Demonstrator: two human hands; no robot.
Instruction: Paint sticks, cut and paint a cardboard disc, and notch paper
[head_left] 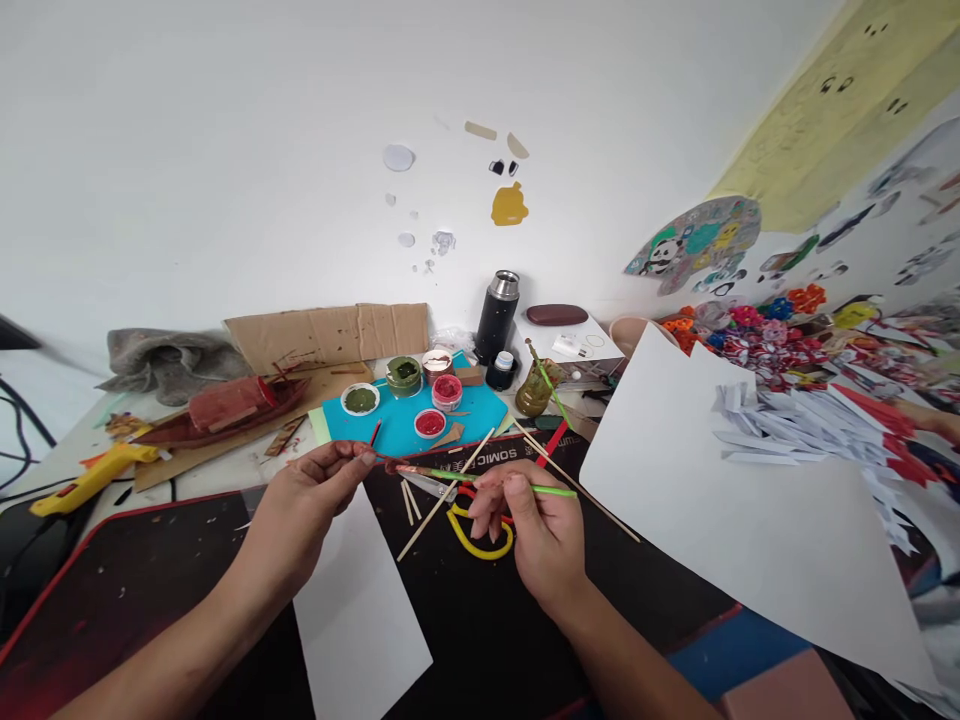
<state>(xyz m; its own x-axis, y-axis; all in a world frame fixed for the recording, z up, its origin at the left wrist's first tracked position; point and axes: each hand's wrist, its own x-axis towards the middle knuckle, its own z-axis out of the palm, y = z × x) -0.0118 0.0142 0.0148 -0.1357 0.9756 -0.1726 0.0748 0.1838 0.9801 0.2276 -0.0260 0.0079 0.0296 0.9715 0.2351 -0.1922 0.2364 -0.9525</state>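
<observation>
My left hand [304, 515] had its fingers pinched shut on a thin reddish piece [381, 458], out in front of me above the black mat [240, 600]. My right hand [547, 540] held a green-handled paintbrush [450, 475] in closed fingers, its bristles at the piece's free end. Yellow-handled scissors [484, 548] lay beneath, and white paper [367, 620] lay nearest my left side. Beyond, 5 small paint pots [430, 424] stood on or beside a blue sheet [484, 408].

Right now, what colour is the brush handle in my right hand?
The brush handle is bright green, clearest in the head view.
</observation>
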